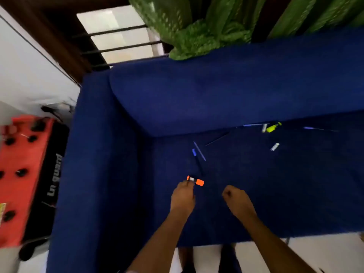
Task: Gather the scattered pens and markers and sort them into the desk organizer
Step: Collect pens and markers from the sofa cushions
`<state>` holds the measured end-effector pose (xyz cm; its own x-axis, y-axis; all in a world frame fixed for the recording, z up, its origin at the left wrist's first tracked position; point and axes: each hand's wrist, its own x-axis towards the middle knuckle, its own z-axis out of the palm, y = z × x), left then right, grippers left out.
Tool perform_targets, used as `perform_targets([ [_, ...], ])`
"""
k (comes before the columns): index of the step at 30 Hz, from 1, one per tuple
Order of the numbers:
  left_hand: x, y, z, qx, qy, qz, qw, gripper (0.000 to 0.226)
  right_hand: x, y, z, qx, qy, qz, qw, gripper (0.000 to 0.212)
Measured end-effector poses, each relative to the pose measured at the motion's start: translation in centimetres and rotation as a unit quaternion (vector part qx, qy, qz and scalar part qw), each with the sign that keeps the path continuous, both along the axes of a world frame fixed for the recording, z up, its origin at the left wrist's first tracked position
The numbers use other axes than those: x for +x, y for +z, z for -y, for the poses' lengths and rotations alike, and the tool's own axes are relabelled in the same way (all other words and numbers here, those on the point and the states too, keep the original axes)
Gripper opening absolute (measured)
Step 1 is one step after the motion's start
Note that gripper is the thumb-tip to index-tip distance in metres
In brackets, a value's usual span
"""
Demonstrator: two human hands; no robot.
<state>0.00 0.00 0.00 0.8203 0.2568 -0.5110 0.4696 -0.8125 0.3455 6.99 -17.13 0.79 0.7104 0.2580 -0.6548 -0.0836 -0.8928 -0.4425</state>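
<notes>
Pens and markers lie scattered on the seat of a blue sofa (256, 194). My left hand (183, 197) pinches the near end of an orange highlighter (195, 180) with its fingertips. My right hand (237, 200) hovers beside it over the seat, fingers curled, holding nothing. Just beyond lie a dark pen with a blue cap (197, 162) and a thin blue pen (199, 151). Further right sit a yellow-green highlighter (273, 127), a grey marker (264, 128), a small grey cap or marker (274, 147) and more blue pens (254, 125) (319, 129). No desk organizer is in view.
The sofa's armrest (94, 174) rises on the left and its backrest (226, 91) behind the seat. A red and black battery box (25, 174) stands on the floor to the left. Green cloth (206, 40) hangs over the backrest, with a barred window (118, 36) behind.
</notes>
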Motion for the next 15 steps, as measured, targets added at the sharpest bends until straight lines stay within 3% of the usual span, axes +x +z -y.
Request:
perform_targets([
  [3,2.9,-5.8,0.2,0.017,-0.046,-0.002,0.999,0.053,3.3,-5.2,-1.3,0.016,-0.046,0.022,0.999,0.02],
  [10,5.6,-16.2,0.3,0.101,-0.097,-0.041,0.989,0.066,9.4,-13.6,-6.8,0.057,0.013,0.084,0.995,0.013],
  [13,5.1,-17.8,-0.2,0.111,-0.076,-0.006,0.991,0.064,10.6,-15.6,-10.9,0.06,0.072,0.08,0.992,0.026],
  [15,4.3,-18.6,-0.5,0.09,-0.027,0.014,0.995,0.051,10.6,-17.1,-13.1,0.012,0.133,0.09,0.987,0.039],
])
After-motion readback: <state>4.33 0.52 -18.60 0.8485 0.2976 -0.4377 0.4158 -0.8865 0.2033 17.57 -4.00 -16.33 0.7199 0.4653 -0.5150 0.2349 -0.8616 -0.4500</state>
